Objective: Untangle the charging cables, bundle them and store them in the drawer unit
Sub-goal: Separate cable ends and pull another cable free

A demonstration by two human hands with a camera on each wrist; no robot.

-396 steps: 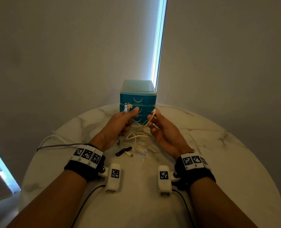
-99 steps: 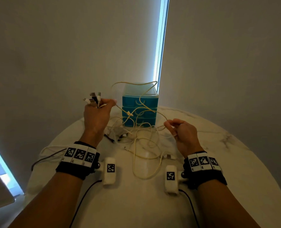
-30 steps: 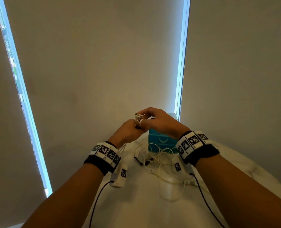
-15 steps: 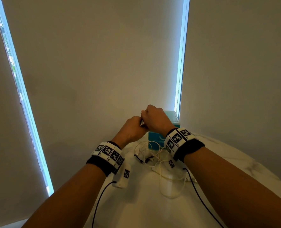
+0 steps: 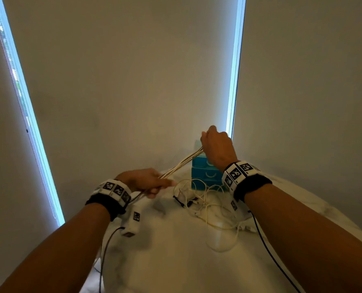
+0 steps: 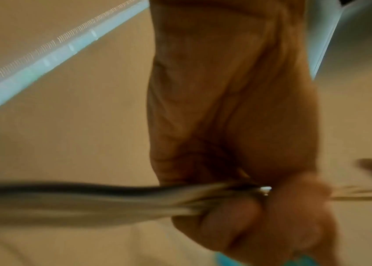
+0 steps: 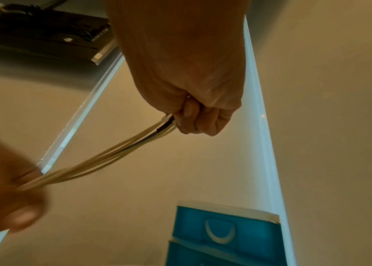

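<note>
A bunch of cream charging cables (image 5: 181, 164) with one dark one runs taut between my two hands above the table. My right hand (image 5: 216, 148) is raised in front of the blue drawer unit (image 5: 205, 176) and grips the bunch's upper end in a fist (image 7: 194, 118). My left hand (image 5: 148, 182) is lower and to the left and grips the same bunch (image 6: 237, 194); the cables (image 7: 112, 156) pass on through it. The loose ends lie in tangled loops (image 5: 209, 206) on the table. The drawer unit (image 7: 223, 234) has its drawers closed.
The round white marble table (image 5: 175, 261) carries the loops and a small black cable piece (image 5: 179, 200). Dark sensor leads (image 5: 269, 256) run back from my wrists. Walls with bright window strips stand close behind the drawer unit.
My hands, together at the cable ends half a second ago, have pulled apart: the right went up and right, the left slid down and left along the bunch, drawing it straight.
</note>
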